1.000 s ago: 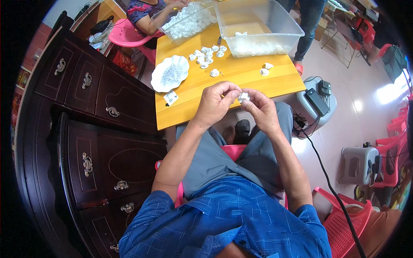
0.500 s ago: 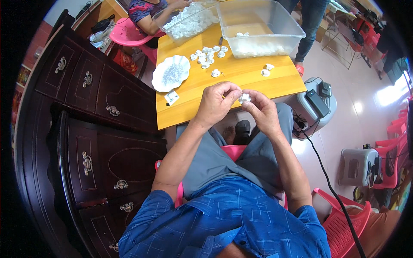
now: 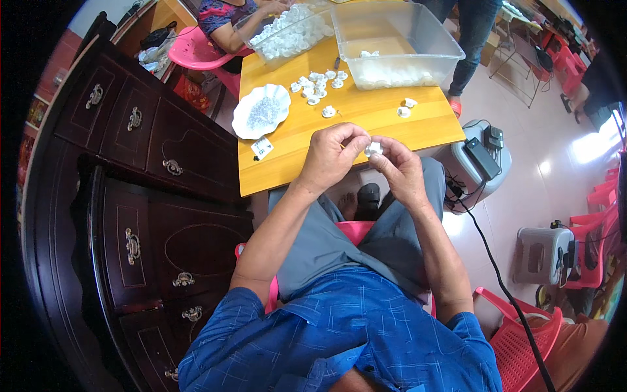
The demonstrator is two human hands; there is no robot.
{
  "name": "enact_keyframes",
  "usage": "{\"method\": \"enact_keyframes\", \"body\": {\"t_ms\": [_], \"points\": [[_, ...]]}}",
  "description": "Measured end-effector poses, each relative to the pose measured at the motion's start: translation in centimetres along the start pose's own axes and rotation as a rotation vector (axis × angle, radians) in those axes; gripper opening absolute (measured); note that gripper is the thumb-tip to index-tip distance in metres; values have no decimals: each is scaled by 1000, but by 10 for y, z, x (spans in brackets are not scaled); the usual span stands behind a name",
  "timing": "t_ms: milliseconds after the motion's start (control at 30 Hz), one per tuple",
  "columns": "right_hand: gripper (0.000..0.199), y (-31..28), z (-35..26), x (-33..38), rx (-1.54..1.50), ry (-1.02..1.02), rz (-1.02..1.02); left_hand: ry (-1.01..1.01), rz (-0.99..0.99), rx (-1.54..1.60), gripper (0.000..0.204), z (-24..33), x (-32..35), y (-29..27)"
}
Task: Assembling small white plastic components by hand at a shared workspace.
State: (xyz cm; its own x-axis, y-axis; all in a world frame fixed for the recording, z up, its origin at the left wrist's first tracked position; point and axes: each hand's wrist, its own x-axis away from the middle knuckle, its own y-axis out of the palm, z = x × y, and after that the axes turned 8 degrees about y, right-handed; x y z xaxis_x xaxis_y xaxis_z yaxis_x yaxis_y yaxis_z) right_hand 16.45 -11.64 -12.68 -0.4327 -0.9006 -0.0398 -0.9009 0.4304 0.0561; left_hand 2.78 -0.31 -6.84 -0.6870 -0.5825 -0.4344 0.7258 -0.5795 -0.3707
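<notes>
A small white plastic part (image 3: 373,149) is pinched between the thumb and fingers of my right hand (image 3: 400,168), over the table's front edge. Right beside it, my left hand (image 3: 333,153) has thumb and forefinger pressed together; whatever sits between them is too small to make out. Just beyond my hands one like part (image 3: 328,112) lies on the yellow wooden table (image 3: 294,153). Farther back is a cluster of several such parts (image 3: 313,91), and a pair (image 3: 405,112) lies to the right. A scalloped white plate (image 3: 282,117) on the left holds tiny shiny pieces.
Two clear plastic bins, the left one (image 3: 271,55) heaped with white parts and the right one (image 3: 450,59) partly filled, stand at the back. A co-worker's arm (image 3: 228,36) is behind the left bin. Dark drawers (image 3: 124,163) flank me; a black cable (image 3: 496,261) runs at right.
My hands stay nearly in place around the white part, with only a slight shift of the fingers. The whole view has moved very slightly.
</notes>
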Motion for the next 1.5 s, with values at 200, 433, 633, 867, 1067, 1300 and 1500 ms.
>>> {"method": "enact_keyframes", "body": {"t_ms": [200,433,633,867,1067,1300,1500], "points": [[30,1,2,0,-78,-1,-19,24,-6,-43,13,4,0,-1],[30,1,2,-1,-71,2,-16,52,-24,-67,11,7,1,-2],[32,1,4,0,-88,-18,-16,120,-20,-148,10,10,0,-2],[31,0,-2,2,133,-98,53,167,-55,-235,9,9,2,1],[27,0,-4,3,94,-86,55,-31,14,83,12,2,0,-2],[26,1,-4,3,51,-91,23,27,-62,-64,13,16,-8,-10],[23,3,2,3,-73,-60,-31,-56,-105,-23,12,16,-8,-8]]}}
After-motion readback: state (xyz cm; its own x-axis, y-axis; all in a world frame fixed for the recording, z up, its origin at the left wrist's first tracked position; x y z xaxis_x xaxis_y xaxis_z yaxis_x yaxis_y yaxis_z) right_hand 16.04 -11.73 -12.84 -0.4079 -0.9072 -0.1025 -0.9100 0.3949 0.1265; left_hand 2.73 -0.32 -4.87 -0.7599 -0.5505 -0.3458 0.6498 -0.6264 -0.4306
